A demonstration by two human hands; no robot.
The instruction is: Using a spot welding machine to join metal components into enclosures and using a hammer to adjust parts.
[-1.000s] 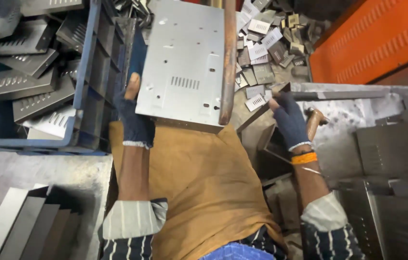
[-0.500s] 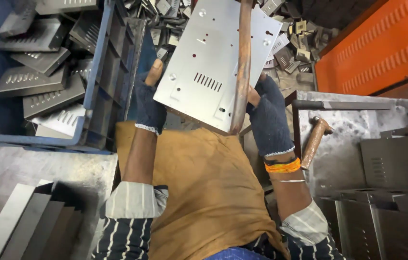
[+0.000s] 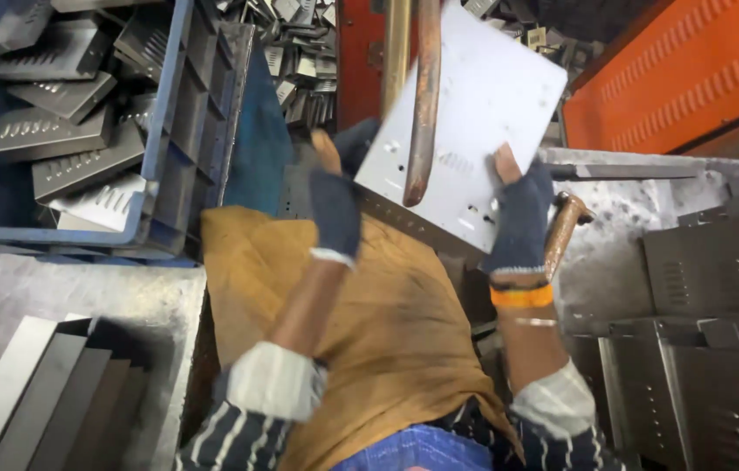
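Note:
I hold a flat grey sheet-metal plate [image 3: 483, 105] with punched holes and a slot grille, tilted up in front of me. My right hand [image 3: 520, 214], in a dark fingerless glove with an orange wristband, grips its lower right edge. My left hand [image 3: 335, 196], gloved the same way, is at the plate's lower left corner, fingers around its edge. A rusty vertical rod [image 3: 424, 96] crosses in front of the plate. A brown cloth [image 3: 369, 305] covers my lap.
A blue plastic crate [image 3: 182, 122] at the left holds several dark louvred metal parts. Stacked grey metal housings [image 3: 701, 349] stand at the right beside a wooden-handled hammer [image 3: 561, 231]. Orange machine panels [image 3: 692, 78] rise at the upper right. Scrap punchings [image 3: 295, 61] lie behind. Flat strips [image 3: 38, 401] lean at lower left.
The plate has swung to the right and upward, tilting further. My right hand moved from the bench onto the plate's right edge, and my left hand followed its lower left corner.

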